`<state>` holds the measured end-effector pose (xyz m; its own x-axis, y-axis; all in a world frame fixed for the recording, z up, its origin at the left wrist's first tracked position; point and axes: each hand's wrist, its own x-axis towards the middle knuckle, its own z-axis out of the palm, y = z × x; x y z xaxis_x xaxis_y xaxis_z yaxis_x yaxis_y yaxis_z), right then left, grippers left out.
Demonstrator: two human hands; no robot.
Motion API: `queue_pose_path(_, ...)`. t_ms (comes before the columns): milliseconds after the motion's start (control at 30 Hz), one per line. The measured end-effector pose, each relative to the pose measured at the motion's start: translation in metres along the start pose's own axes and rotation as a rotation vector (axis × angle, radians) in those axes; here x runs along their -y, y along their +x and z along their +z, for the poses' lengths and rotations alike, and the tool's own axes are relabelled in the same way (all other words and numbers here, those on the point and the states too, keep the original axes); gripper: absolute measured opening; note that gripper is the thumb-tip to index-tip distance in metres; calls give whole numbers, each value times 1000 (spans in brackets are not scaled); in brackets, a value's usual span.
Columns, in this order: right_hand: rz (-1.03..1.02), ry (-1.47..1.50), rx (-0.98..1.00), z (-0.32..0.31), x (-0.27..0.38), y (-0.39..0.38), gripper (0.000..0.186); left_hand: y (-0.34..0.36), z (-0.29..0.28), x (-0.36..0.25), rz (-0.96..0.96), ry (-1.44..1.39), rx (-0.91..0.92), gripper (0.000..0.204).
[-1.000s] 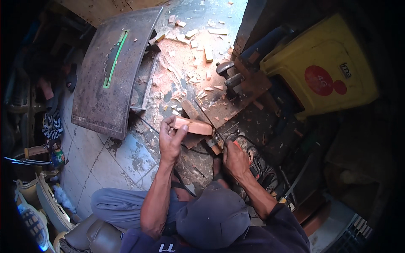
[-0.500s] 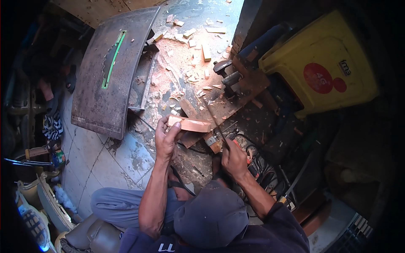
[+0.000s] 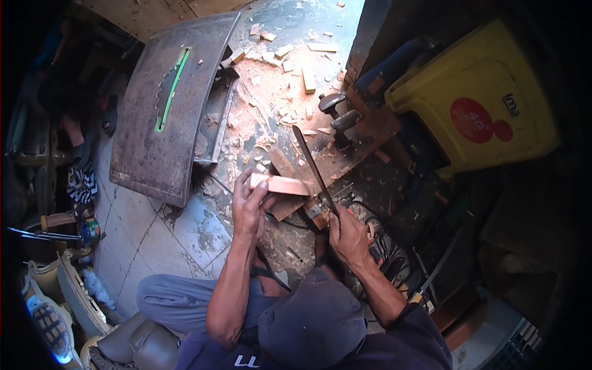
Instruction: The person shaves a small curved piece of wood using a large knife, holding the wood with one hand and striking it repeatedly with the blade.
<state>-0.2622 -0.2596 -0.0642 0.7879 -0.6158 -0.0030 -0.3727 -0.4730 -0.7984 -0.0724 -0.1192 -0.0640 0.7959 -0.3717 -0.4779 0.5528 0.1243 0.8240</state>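
My left hand (image 3: 248, 206) grips a short, slightly curved block of pale reddish wood (image 3: 283, 185) by its left end, thumb on top. In my right hand (image 3: 349, 237) is a long, narrow, dark metal tool, file-like in shape (image 3: 314, 168); my fingers are wrapped round its lower end. The tool slants up and to the left, close beside the block's right end, and I cannot tell whether they touch. Below the block lies a wooden board (image 3: 345, 154) with a dark metal clamp (image 3: 339, 114) at its far end.
At the left stands a metal saw table (image 3: 157, 135) with a toothed blade (image 3: 163, 92) in a green-edged slot. Sawdust and offcuts (image 3: 296, 86) cover the floor ahead. A yellow plastic stool (image 3: 431, 129) lies at the right. Tangled cables (image 3: 391, 246) sit beyond my right hand.
The file-like tool has swung steeper and its broad side shows more. My right hand has moved slightly right and down. The wooden block has tilted a little in my left hand.
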Motion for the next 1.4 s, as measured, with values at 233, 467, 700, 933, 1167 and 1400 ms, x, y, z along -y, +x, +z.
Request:
queue_pose_path(233, 71, -40, 41, 18, -5, 2, 27, -34, 12, -19, 30, 676, 3, 54)
queue_pose_path(467, -58, 9, -61, -8, 36, 17, 36, -61, 35, -38, 411, 1255, 75, 34)
queue_pose_path(700, -123, -266, 66, -8, 18, 11, 50, -51, 57, -34, 528, 1227, 80, 35)
queue_pose_path(933, 28, -315, 131, -10, 29, 9, 41, -55, 60, -37, 478, 1198, 98, 33)
queue_pose_path(1167, -52, -237, 84, -16, 36, 10, 39, -52, 56, -25, 554, 1136, 95, 37)
queue_pose_path(1400, -115, -155, -26, -24, 51, 13, 32, -53, 58, -31, 503, 1151, 103, 36)
